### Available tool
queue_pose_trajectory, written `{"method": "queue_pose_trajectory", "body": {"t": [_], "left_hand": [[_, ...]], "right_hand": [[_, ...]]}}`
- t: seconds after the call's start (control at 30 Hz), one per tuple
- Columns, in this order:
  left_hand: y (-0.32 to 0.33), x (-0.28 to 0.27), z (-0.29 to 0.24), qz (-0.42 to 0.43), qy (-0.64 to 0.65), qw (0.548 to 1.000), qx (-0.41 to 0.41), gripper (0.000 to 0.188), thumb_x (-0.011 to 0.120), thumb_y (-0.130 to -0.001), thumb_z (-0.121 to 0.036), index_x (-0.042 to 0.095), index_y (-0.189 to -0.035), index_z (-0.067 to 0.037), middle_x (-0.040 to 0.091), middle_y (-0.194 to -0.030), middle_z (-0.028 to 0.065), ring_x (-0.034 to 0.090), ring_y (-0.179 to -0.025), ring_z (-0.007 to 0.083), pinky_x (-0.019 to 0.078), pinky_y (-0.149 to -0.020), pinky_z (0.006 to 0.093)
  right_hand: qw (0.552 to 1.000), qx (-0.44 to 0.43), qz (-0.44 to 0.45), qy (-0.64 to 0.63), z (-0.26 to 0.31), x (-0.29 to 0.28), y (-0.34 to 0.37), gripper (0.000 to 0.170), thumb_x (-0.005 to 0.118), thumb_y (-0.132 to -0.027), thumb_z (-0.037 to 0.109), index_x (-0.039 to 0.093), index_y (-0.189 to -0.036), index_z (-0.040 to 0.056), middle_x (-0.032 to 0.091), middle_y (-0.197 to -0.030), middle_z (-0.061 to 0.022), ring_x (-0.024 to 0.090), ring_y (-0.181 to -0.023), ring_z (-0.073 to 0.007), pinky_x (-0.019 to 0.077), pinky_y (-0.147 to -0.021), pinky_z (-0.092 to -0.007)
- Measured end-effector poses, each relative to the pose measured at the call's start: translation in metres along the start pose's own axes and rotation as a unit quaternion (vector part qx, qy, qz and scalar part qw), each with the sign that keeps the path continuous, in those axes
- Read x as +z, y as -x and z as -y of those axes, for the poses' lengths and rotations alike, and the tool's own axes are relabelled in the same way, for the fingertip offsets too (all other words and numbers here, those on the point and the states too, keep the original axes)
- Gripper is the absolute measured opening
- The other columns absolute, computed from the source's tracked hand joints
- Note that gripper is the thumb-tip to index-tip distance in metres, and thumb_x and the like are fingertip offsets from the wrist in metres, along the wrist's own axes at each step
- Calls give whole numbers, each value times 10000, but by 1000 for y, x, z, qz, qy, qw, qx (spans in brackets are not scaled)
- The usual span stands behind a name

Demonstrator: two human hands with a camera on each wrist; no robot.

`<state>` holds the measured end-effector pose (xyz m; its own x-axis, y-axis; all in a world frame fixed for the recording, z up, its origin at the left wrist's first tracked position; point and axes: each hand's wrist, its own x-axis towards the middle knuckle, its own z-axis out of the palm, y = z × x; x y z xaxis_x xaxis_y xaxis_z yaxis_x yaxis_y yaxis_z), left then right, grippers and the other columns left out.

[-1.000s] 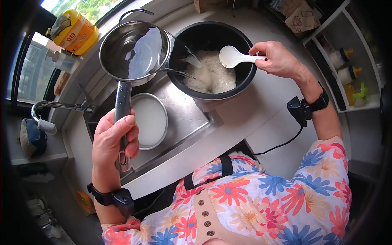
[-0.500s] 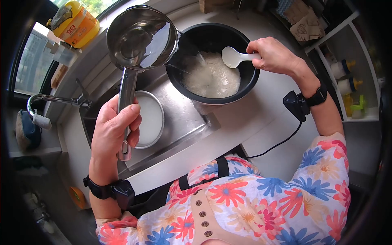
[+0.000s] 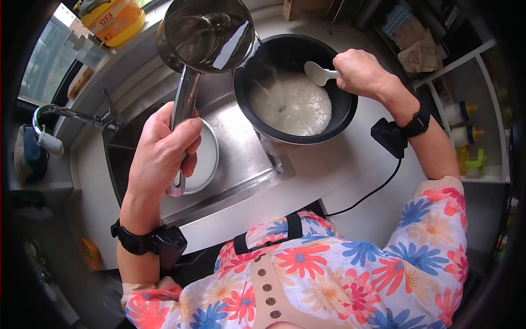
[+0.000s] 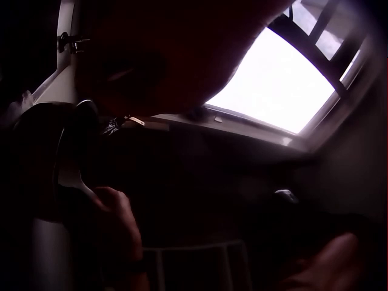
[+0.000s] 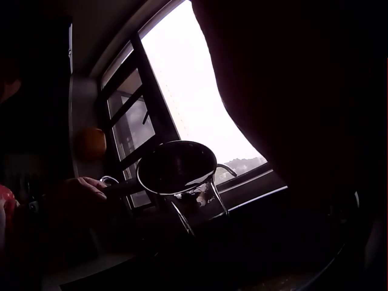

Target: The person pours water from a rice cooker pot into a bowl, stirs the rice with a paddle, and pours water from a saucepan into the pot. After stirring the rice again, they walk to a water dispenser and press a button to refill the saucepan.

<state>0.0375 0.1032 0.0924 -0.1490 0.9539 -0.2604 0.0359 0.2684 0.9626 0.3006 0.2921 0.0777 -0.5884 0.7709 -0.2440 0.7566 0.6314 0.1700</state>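
The right wrist view catches two streams of water leaving the tilted saucepan (image 5: 177,170); the head view shows them only faintly, but alone shows the wet, whitish rice (image 3: 296,109) they fall on. The pan is shiny metal with water inside, held above the sink (image 3: 238,140) beside the black pot (image 3: 274,50); its far rim is cut off. The left hand (image 3: 164,145) has its fingers wrapped round the handle. The right hand (image 3: 362,74) grips a white spoon (image 3: 316,73), its fingertips hidden. The left wrist view is mostly too dark to read.
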Motion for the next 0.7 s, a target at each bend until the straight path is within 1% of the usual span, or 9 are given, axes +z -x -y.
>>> {"method": "queue_pose_trajectory", "body": {"t": [0.17, 0.2, 0.37, 0.43, 0.47, 0.5, 0.57, 0.63, 0.7], "left_hand": [[1, -3, -1, 24, 72, 997, -18, 165, 593, -852, -165, 506, -891, -31, 464, -578, 18, 424, -371, 73, 358, -335, 212], [2, -4, -1, 23, 73, 997, -17, 165, 593, -852, -165, 506, -891, -31, 464, -578, 18, 424, -371, 73, 358, -335, 212], [12, -13, 5, 71, 236, 969, -33, 168, 553, -876, -133, 491, -952, 4, 469, -576, 37, 436, -335, 87, 362, -312, 223], [18, -17, 9, 71, 251, 965, -33, 175, 548, -878, -132, 484, -961, 8, 466, -574, 37, 438, -335, 88, 362, -311, 223], [21, -19, 11, 72, 266, 961, -34, 182, 542, -880, -131, 477, -971, 12, 463, -571, 37, 439, -334, 88, 362, -309, 224], [23, -21, 13, 72, 268, 960, -34, 182, 542, -880, -131, 477, -971, 12, 463, -571, 37, 439, -334, 88, 362, -309, 224], [28, -25, 15, 63, 275, 959, -35, 190, 541, -880, -132, 471, -980, 15, 458, -567, 36, 438, -335, 86, 358, -307, 222], [31, -27, 19, 57, 276, 959, -34, 192, 540, -881, -131, 469, -984, 14, 456, -566, 35, 439, -335, 86, 356, -306, 222], [35, -30, 21, 51, 274, 960, -35, 193, 539, -881, -131, 467, -987, 13, 454, -564, 34, 439, -336, 86, 355, -305, 223]], "right_hand": [[992, -77, -68, -71, 7, 33, -21, 136, 570, -667, 51, 633, -759, -25, 618, -742, -207, 618, -753, -352, 504, -701, -417], [990, -91, -59, -92, 11, 36, -26, 140, 555, -663, 44, 628, -758, -29, 616, -742, -212, 618, -743, -349, 502, -695, -411], [977, -124, -9, -175, 19, 33, -14, 166, 540, -678, 47, 633, -786, -37, 608, -705, -207, 618, -695, -327, 502, -674, -384], [979, -68, -69, -179, 12, 27, -1, 169, 538, -697, 59, 638, -795, -34, 601, -681, -205, 617, -665, -321, 503, -670, -372], [984, -31, -56, -169, 11, 14, 7, 161, 525, -706, 58, 636, -784, -30, 608, -687, -195, 617, -668, -328, 502, -676, -382], [984, -31, -54, -168, 7, 15, 9, 161, 525, -706, 58, 636, -784, -30, 608, -687, -195, 617, -668, -328, 502, -676, -382], [993, 18, -87, -84, -2, 15, 11, 151, 523, -708, 52, 636, -776, -21, 613, -695, -191, 616, -683, -339, 498, -682, -403], [994, 25, -90, -64, 0, 16, 6, 125, 529, -708, 53, 624, -751, -15, 615, -703, -192, 614, -699, -350, 498, -688, -420], [995, 20, -81, -54, 12, 19, -4, 148, 552, -707, 71, 640, -786, -17, 639, -788, -201, 630, -791, -354, 510, -737, -418]]}}
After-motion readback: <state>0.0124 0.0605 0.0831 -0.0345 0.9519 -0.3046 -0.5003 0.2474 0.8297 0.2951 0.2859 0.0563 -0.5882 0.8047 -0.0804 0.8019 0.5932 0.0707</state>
